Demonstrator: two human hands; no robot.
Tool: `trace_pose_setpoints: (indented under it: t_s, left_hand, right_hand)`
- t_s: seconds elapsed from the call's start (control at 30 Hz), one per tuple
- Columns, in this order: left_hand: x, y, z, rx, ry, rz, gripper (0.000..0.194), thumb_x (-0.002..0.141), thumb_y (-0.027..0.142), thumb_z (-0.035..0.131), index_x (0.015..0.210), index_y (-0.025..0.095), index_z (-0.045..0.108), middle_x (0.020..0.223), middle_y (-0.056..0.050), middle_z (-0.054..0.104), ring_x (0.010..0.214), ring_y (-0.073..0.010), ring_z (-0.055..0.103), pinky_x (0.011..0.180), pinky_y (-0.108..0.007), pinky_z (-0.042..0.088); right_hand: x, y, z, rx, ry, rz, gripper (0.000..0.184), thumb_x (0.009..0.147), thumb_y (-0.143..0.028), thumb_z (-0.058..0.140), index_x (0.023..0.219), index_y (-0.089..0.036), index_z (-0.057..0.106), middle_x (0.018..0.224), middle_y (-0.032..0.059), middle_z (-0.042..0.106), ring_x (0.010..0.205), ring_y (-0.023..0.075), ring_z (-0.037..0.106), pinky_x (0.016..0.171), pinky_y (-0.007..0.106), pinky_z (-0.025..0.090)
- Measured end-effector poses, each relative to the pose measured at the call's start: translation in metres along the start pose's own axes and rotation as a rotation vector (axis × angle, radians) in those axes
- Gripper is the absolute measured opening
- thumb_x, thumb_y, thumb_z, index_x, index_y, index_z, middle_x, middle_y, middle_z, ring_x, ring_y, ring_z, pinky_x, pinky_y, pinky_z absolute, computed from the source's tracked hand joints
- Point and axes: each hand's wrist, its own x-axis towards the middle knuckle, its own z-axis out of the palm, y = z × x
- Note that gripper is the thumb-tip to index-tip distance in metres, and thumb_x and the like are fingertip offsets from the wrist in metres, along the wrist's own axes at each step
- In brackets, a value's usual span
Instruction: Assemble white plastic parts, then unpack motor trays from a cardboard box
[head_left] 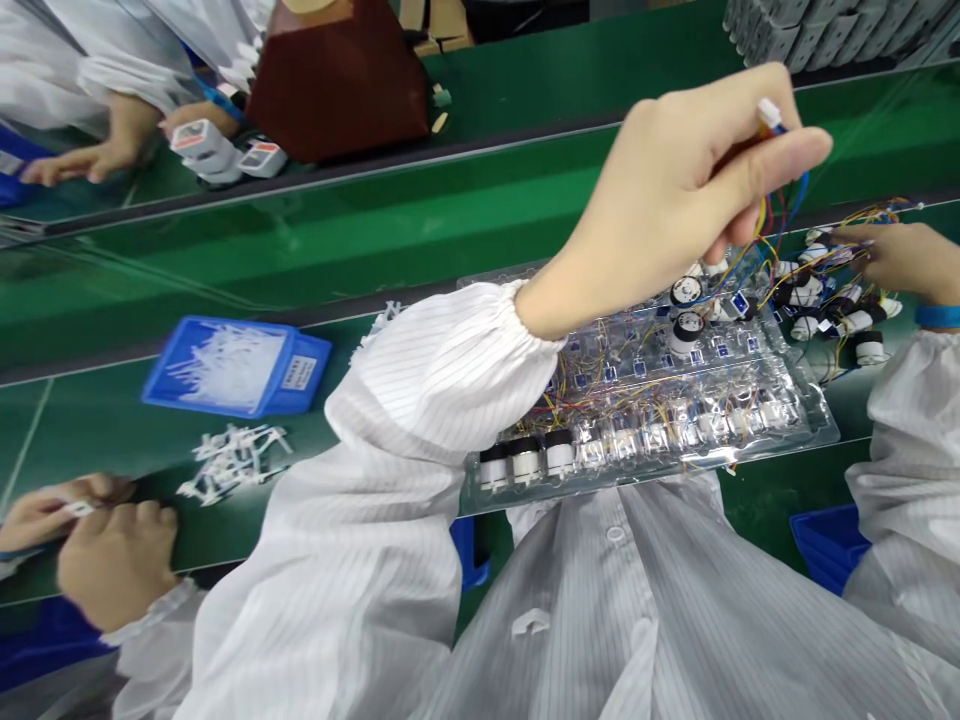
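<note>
My left hand (pixel 690 180) is raised over the clear plastic tray (pixel 814 405). Its thumb and fingers pinch a bundle of coloured wires (pixel 780 215) with a white connector at the top. The wires hang toward a small motor (pixel 742 305) at the tray's upper right. Several small black-and-white motors stand in the tray, with wires lying across its middle. At the right, my right hand (pixel 904 258), with a blue wristband, reaches into a pile of wired motors (pixel 806 290). Its fingers are closed around wires there; the fingertips are partly hidden.
A blue bin (pixel 300 385) holds white plastic parts, with a loose heap (pixel 236 465) of them in front. Co-workers' hands are at the lower left (pixel 120 550) and upper left (pixel 97 160). Across the green divider stands a dark red box (pixel 337 90); grey parts (pixel 832 35) lie upper right.
</note>
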Motion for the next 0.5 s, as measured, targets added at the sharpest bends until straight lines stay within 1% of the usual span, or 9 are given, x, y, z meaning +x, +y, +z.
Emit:
trace_pose_setpoints:
  t_s: [0.07, 0.1, 0.13, 0.17, 0.2, 0.27, 0.33, 0.4, 0.5]
  left_hand:
    - [0.011, 0.002, 0.006, 0.091, -0.102, -0.058, 0.029, 0.098, 0.025, 0.040, 0.092, 0.008, 0.062, 0.057, 0.014, 0.051, 0.056, -0.0046, 0.069, 0.059, -0.014, 0.049]
    - [0.015, 0.003, 0.009, 0.137, -0.147, -0.068, 0.037, 0.099, 0.026, 0.032, 0.097, 0.006, 0.062, 0.059, 0.014, 0.053, 0.059, -0.0047, 0.070, 0.061, -0.015, 0.048]
    - [0.020, 0.005, 0.012, 0.174, -0.185, -0.064, 0.045, 0.098, 0.027, 0.024, 0.102, 0.003, 0.062, 0.062, 0.012, 0.055, 0.061, -0.0043, 0.070, 0.063, -0.015, 0.048]
    - [0.025, 0.007, 0.015, 0.200, -0.219, -0.048, 0.052, 0.097, 0.026, 0.017, 0.107, 0.001, 0.061, 0.065, 0.011, 0.058, 0.063, -0.0033, 0.070, 0.065, -0.015, 0.047]
    - [0.030, 0.009, 0.019, 0.219, -0.250, -0.025, 0.055, 0.097, 0.025, 0.014, 0.110, -0.001, 0.060, 0.069, 0.009, 0.061, 0.065, -0.0018, 0.069, 0.067, -0.014, 0.047]
    - [0.040, 0.016, 0.028, 0.298, -0.316, 0.034, 0.054, 0.096, 0.020, 0.014, 0.116, -0.001, 0.059, 0.079, 0.006, 0.066, 0.072, -0.0006, 0.069, 0.069, -0.012, 0.044]
    - [0.051, 0.024, 0.038, 0.448, -0.370, 0.097, 0.056, 0.094, 0.017, 0.010, 0.120, 0.002, 0.057, 0.094, 0.003, 0.068, 0.086, -0.0028, 0.070, 0.070, -0.012, 0.041]
    - [0.061, 0.033, 0.048, 0.676, -0.475, 0.161, 0.071, 0.087, 0.018, -0.003, 0.110, 0.001, 0.062, 0.101, 0.001, 0.067, 0.099, -0.0106, 0.069, 0.066, -0.016, 0.039]
    - [0.070, 0.042, 0.057, 0.978, -0.836, 0.250, 0.088, 0.069, 0.018, -0.023, 0.069, -0.004, 0.062, 0.093, -0.004, 0.065, 0.100, -0.0242, 0.067, 0.055, -0.022, 0.032]
  right_hand:
    - [-0.012, -0.004, -0.020, -0.189, 0.078, -0.037, 0.049, 0.074, 0.022, 0.056, 0.067, -0.023, 0.075, 0.048, -0.0077, 0.049, 0.046, 0.0080, 0.039, 0.058, 0.022, 0.043]
    - [-0.024, -0.010, -0.027, -0.238, 0.123, -0.162, 0.045, 0.079, 0.013, 0.062, 0.078, -0.028, 0.078, 0.055, -0.0053, 0.055, 0.057, 0.0125, 0.053, 0.073, 0.028, 0.051]
    - [-0.039, -0.018, -0.031, -0.263, 0.145, -0.317, 0.038, 0.085, -0.001, 0.066, 0.096, -0.036, 0.078, 0.072, -0.0017, 0.067, 0.078, 0.0197, 0.064, 0.090, 0.038, 0.052]
    - [-0.056, -0.028, -0.032, -0.337, 0.143, -0.403, 0.032, 0.094, -0.023, 0.062, 0.118, -0.043, 0.072, 0.095, 0.0005, 0.072, 0.101, 0.0271, 0.066, 0.105, 0.049, 0.047]
    - [-0.073, -0.039, -0.029, -0.388, 0.107, -0.460, 0.038, 0.100, -0.044, 0.052, 0.137, -0.045, 0.059, 0.118, 0.0013, 0.069, 0.120, 0.0326, 0.060, 0.112, 0.055, 0.041]
    - [-0.103, -0.063, -0.015, -0.354, -0.068, -0.567, 0.060, 0.099, -0.063, 0.037, 0.153, -0.038, 0.043, 0.139, 0.0034, 0.058, 0.133, 0.0370, 0.052, 0.115, 0.058, 0.040]
    - [-0.122, -0.081, 0.006, -0.276, -0.255, -0.676, 0.069, 0.093, -0.075, 0.039, 0.150, -0.037, 0.047, 0.136, 0.0046, 0.060, 0.131, 0.0396, 0.053, 0.111, 0.060, 0.045]
    - [-0.130, -0.091, 0.025, -0.205, -0.349, -0.729, 0.067, 0.087, -0.080, 0.044, 0.137, -0.038, 0.060, 0.122, 0.0051, 0.068, 0.120, 0.0405, 0.060, 0.105, 0.062, 0.050]
    - [-0.134, -0.092, 0.044, -0.020, -0.350, -0.653, 0.047, 0.096, -0.066, 0.041, 0.115, -0.037, 0.072, 0.090, 0.0052, 0.073, 0.096, 0.0352, 0.069, 0.091, 0.058, 0.057]
